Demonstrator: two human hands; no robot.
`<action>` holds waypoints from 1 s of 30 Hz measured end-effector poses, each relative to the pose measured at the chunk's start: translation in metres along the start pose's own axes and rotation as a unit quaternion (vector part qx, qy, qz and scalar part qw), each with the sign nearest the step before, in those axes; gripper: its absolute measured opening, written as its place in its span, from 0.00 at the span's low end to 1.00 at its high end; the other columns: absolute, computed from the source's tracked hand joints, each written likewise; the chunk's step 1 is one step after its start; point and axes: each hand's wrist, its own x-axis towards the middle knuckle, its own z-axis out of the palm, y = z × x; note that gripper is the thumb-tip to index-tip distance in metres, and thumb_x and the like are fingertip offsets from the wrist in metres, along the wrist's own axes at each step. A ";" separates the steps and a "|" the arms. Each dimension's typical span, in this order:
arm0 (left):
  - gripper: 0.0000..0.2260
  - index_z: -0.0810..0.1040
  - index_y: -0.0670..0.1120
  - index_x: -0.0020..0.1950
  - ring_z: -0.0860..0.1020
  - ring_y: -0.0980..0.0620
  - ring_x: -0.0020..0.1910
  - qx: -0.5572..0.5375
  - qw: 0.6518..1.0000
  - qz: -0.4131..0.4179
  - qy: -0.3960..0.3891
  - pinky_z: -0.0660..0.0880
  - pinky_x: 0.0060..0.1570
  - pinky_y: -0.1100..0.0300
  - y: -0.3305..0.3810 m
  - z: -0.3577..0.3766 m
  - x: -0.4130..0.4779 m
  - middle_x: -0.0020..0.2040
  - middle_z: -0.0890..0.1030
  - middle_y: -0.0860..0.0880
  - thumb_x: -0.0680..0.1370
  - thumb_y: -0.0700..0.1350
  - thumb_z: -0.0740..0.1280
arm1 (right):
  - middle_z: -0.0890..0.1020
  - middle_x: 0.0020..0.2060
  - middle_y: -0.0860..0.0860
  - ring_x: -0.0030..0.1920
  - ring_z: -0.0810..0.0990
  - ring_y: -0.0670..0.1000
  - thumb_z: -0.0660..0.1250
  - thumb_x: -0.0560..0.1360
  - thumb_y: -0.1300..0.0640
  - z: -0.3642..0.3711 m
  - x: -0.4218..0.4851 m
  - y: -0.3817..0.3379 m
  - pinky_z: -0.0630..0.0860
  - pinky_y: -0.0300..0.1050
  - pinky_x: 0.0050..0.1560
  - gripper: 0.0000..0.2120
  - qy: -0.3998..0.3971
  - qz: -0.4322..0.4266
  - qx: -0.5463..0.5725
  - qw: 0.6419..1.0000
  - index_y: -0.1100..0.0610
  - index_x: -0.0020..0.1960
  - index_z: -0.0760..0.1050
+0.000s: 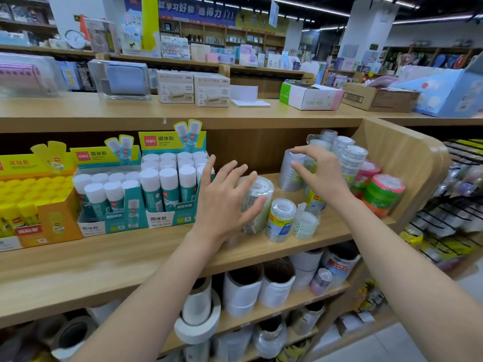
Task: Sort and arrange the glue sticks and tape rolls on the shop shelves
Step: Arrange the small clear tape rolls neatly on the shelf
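On the shelf (pixel 104 257) you were sorting tape: left hand (pixel 222 202) open against a clear stack (pixel 257 223), right hand (pixel 321 176) half-curled at a grey stack (pixel 288 178), grip unclear; next probably called for a square grasp.

Bright, even light from ceiling strip lights (pixel 295 5); lower shelf (pixel 300 303) dim; pink and green tape rolls (pixel 379 192) motion-blurred; wide-angle bending at edges.

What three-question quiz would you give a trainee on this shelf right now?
1. True or false: the yellow-capped glue sticks stand left of the white-capped glue sticks.
2. On the shelf, the pink and green tape rolls sit at: A the left end, B the middle, C the right end.
3. Fill in: the tape stack at the left hand is ___, not coloured.
Key: 1 true; 2 C; 3 clear.
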 end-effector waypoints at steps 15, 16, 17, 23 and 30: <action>0.23 0.76 0.49 0.68 0.63 0.43 0.75 0.032 0.999 0.008 0.000 0.48 0.74 0.36 0.042 -0.003 -0.023 0.72 0.71 0.45 0.78 0.59 0.61 | 0.77 0.64 0.53 0.67 0.71 0.55 0.73 0.72 0.62 -0.011 -0.068 0.032 0.69 0.55 0.68 0.23 -0.083 0.027 -0.045 0.995 0.56 0.67 0.75; 0.24 0.75 0.49 0.69 0.63 0.43 0.76 0.024 0.999 0.021 -0.011 0.48 0.74 0.36 0.047 -0.002 -0.023 0.73 0.71 0.45 0.78 0.60 0.60 | 0.77 0.64 0.53 0.67 0.71 0.54 0.73 0.72 0.64 -0.010 -0.068 0.033 0.69 0.54 0.68 0.25 -0.087 0.034 -0.039 0.995 0.56 0.67 0.75; 0.25 0.74 0.49 0.70 0.63 0.43 0.76 0.017 0.999 0.035 -0.023 0.48 0.74 0.36 0.052 -0.001 -0.024 0.73 0.70 0.45 0.78 0.61 0.60 | 0.77 0.64 0.53 0.67 0.71 0.54 0.73 0.71 0.65 -0.012 -0.068 0.035 0.69 0.53 0.68 0.25 -0.082 0.043 -0.028 0.995 0.56 0.67 0.75; 0.26 0.73 0.50 0.70 0.59 0.44 0.77 0.033 0.996 0.046 -0.074 0.44 0.75 0.37 0.059 0.008 -0.027 0.75 0.68 0.46 0.76 0.62 0.63 | 0.81 0.58 0.53 0.62 0.76 0.53 0.76 0.69 0.67 -0.021 -0.068 0.042 0.73 0.51 0.64 0.21 -0.044 0.033 0.017 0.998 0.58 0.61 0.79; 0.25 0.72 0.51 0.69 0.58 0.45 0.78 0.040 0.995 0.039 -0.082 0.46 0.74 0.36 0.059 0.009 -0.027 0.75 0.67 0.47 0.75 0.59 0.67 | 0.82 0.58 0.54 0.66 0.73 0.57 0.77 0.66 0.65 0.006 -0.050 0.035 0.70 0.59 0.66 0.18 -0.007 -0.016 -0.062 0.998 0.58 0.55 0.81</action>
